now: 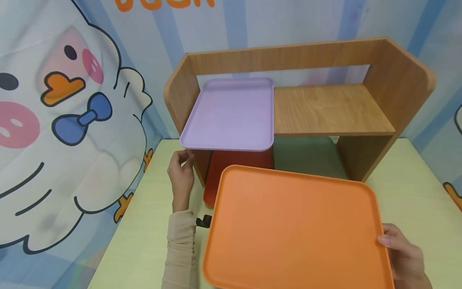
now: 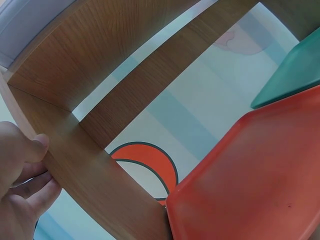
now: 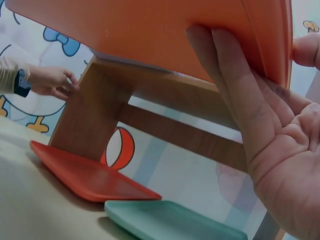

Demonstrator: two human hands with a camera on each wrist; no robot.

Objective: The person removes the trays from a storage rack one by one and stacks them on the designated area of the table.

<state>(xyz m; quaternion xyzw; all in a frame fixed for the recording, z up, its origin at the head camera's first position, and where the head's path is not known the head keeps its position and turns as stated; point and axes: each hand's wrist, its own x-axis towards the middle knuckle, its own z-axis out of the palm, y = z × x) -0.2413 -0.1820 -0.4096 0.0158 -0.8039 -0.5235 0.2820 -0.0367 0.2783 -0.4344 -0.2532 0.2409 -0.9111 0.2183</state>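
My right hand [image 1: 406, 253] grips an orange tray [image 1: 296, 228] by its right edge, thumb on top. In the right wrist view, the fingers [image 3: 240, 75] lie flat under the tray. The tray is held up in front of a wooden desk shelf [image 1: 332, 108]. Beside the shelf's left side panel, my left hand [image 1: 181, 172] pinches its front edge with thumb and curled fingers. A purple tray [image 1: 234, 114] lies on the left part of the upper board. Under that board, a red tray [image 2: 250, 185] and a green tray [image 3: 175, 220] lie side by side on the table.
The shelf stands on a pale yellow table [image 1: 144, 241] against a cartoon-duck backdrop [image 1: 119, 120]. Bare wood [image 1: 325, 108] shows right of the purple tray. A dark band [image 3: 22, 84] sits on the left wrist. The orange tray hides part of the table.
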